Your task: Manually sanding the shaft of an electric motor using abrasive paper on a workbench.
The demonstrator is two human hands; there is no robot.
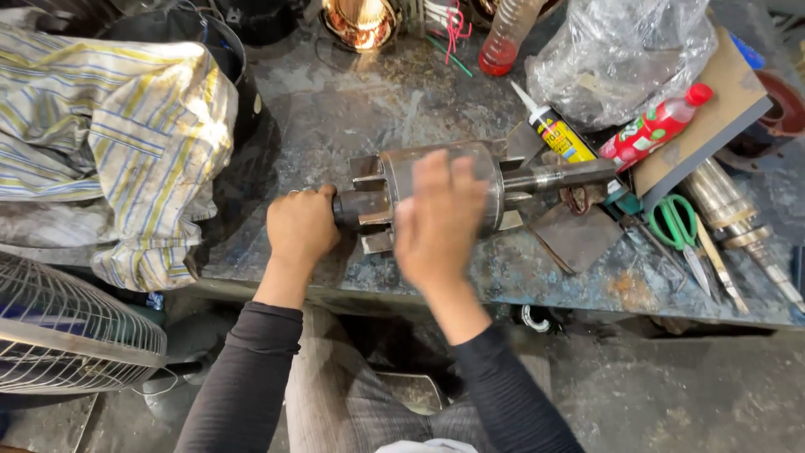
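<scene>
A: Where was the rotor (444,180) sitting?

B: On its side on the stained metal bench (352,109), near the front edge, shaft running left to right. Striped cloth (126,134) off to the left; green scissors (675,222), an adhesive tube (558,134) and a red bottle (654,130) to the right.

A: Hands?

B: Left hand (300,226) was closed in a fist round the left shaft stub, fingers wrapped tight. Right hand (440,222) lay over the drum, fingers together and flat on it, motion-blurred, so I couldn't tell if it gripped or just pressed.

A: Look of it?

B: Grey steel cylinder, dull sheen, square fins sticking out at both ends, a stepped shaft (558,176) poking out the right side.

A: Handling?

B: Solid metal, so I judged it heavy and fully rigid. Being round, it would likely roll on the bench unless held. Drum surface looked smooth, probably slick. Fins looked thin-edged, so a poor place to grab. Best hold seemed to be the shaft ends, one hand each side, or one on a stub with a palm steadying the drum.
</scene>
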